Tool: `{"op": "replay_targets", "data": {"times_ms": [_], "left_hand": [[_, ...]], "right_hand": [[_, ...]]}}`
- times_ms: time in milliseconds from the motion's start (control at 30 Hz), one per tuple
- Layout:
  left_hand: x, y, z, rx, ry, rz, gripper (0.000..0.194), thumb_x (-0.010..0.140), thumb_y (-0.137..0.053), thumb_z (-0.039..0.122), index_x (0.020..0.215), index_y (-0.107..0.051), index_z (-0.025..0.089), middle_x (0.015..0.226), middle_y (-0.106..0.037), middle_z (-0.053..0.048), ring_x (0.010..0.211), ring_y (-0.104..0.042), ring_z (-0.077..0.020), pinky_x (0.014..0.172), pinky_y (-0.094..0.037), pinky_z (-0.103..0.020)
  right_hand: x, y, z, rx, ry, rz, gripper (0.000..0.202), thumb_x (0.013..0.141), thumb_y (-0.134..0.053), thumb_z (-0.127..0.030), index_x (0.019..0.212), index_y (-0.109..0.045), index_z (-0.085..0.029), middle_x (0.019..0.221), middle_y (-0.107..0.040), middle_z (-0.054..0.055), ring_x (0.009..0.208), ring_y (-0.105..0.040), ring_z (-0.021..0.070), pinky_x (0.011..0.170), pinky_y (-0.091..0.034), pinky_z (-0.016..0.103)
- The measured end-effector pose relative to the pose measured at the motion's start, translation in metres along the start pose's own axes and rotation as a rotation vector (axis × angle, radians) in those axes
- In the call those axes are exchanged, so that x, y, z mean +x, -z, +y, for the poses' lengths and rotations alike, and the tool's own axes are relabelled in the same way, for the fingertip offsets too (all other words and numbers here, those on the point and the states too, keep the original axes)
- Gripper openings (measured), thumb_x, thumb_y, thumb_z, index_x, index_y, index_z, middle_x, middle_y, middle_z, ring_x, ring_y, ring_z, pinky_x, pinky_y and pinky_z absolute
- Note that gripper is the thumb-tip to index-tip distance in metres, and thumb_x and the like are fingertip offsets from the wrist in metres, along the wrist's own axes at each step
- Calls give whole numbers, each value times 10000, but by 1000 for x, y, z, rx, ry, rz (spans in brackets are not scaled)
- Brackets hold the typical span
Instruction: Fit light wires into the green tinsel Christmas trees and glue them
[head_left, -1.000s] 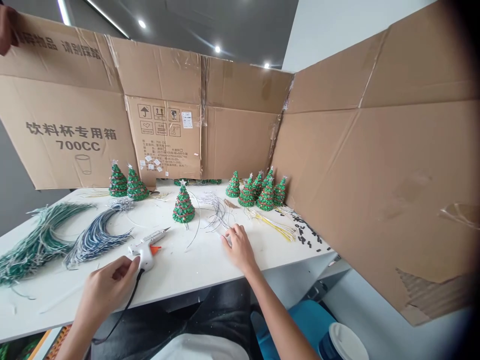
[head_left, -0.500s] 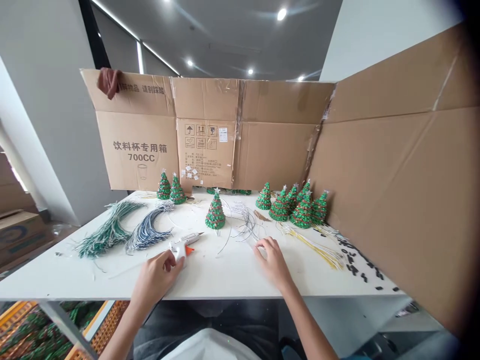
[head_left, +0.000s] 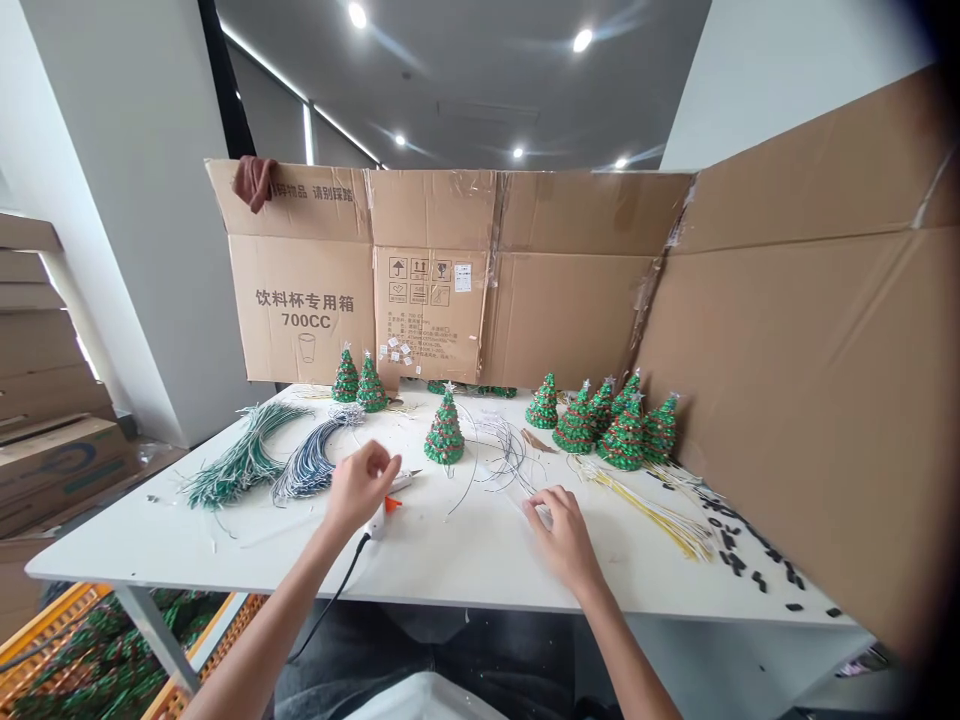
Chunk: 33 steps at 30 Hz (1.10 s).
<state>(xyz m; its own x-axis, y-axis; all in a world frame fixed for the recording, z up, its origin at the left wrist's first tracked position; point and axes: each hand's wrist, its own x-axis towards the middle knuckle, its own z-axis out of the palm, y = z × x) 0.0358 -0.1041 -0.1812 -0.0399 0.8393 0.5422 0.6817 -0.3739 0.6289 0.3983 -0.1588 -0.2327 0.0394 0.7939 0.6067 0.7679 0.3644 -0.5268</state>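
Observation:
My left hand (head_left: 365, 487) hovers over the white glue gun (head_left: 373, 525), fingers curled and thumb drawn in; whatever they hold, if anything, is hidden. The glue gun lies on the table, its orange trigger and tip showing past the hand. My right hand (head_left: 561, 532) is low over the table with thumb and forefinger pinched at the end of a thin white wire (head_left: 523, 486). Beyond it spreads a loose coil of wires (head_left: 504, 448). Between and behind both hands, a small green Christmas tree (head_left: 445, 432) with red garland and a star stands upright.
Green-white (head_left: 238, 462) and blue-white wire bundles (head_left: 306, 462) lie left. Several small trees (head_left: 621, 435) stand right, two (head_left: 358, 382) at back left. Yellow-white wires (head_left: 660, 515) and black pieces (head_left: 731, 550) lie right. Cardboard walls (head_left: 570, 310) enclose the table; a cord (head_left: 341, 585) hangs over its front edge.
My left hand has risen off the glue gun's handle and moved forward and right. The right hand stays near the wire ends. The whole view has shifted slightly.

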Motion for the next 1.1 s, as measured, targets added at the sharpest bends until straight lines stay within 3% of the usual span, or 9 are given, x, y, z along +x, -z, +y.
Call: {"op": "replay_targets", "data": {"times_ms": [100,200,300,467,633,767,900,1000,1100], "left_hand": [[49,-37,12,-45,-35,-51,213,951,-708,411,992,-671,205,933,-747,-34,811,-693,-184,752,-533,-301],[81,-75,16,-49,-50,-93,345,995,-739,422,1214,-686,161,1193,-733,-97,1012,-715,-230,911,-595,-412],[93,-102,10,-46,-8,-117,414,1047,-702,431,1362,-659,166,1358,-684,-125,1181,-696,-281,1013,-597,-509],[87,-116,2,-78,44,-186,376,1038,-721,423,1301,-690,156,1254,-732,-105,1089,-731,-253,963,-619,-474],[73,-92,18,-100,29,-73,546,789,-928,398,1253,-706,214,1252,-772,-117,1202,-710,-337,1011,-547,-442],[53,-54,39,-151,28,43,564,789,-896,479,1262,-707,238,1206,-800,-90,1161,-732,-332,1007,-535,-428],[7,-20,51,-250,91,118,534,847,-824,601,1197,-726,211,1084,-831,-91,996,-781,-300,872,-601,-393],[-35,-1,55,-346,88,85,481,876,-794,624,1120,-743,212,1040,-843,-79,926,-803,-273,790,-634,-344],[-69,10,57,-484,142,55,462,862,-837,591,1125,-751,221,1039,-846,-77,955,-806,-286,854,-645,-366]], "right_hand": [[1,0,1,13,0,12,360,1080,-528,-507,873,-687,-260,977,-724,104,992,-656,325,893,-550,475],[2,0,3,25,0,23,403,1083,-506,-546,874,-693,-258,958,-728,109,963,-664,326,855,-565,470],[2,-1,6,29,0,27,405,1088,-503,-545,876,-694,-257,962,-730,110,962,-671,323,861,-572,469],[1,-1,10,24,-7,35,394,1093,-514,-533,886,-698,-254,965,-731,107,962,-683,313,865,-578,459],[0,-1,11,37,-20,46,419,1092,-510,-562,884,-705,-255,946,-727,96,946,-701,304,850,-596,443],[0,1,10,63,-34,44,404,1083,-528,-562,905,-718,-252,962,-734,102,964,-704,306,859,-598,438],[0,4,5,85,-36,47,412,1081,-531,-557,875,-710,-249,941,-720,103,962,-697,306,859,-590,434],[0,6,-2,94,-21,48,399,1081,-534,-549,876,-701,-251,951,-712,99,967,-684,307,879,-571,445],[-1,7,-8,103,-2,32,384,1076,-543,-550,887,-706,-258,966,-713,94,970,-673,311,898,-555,456]]}}
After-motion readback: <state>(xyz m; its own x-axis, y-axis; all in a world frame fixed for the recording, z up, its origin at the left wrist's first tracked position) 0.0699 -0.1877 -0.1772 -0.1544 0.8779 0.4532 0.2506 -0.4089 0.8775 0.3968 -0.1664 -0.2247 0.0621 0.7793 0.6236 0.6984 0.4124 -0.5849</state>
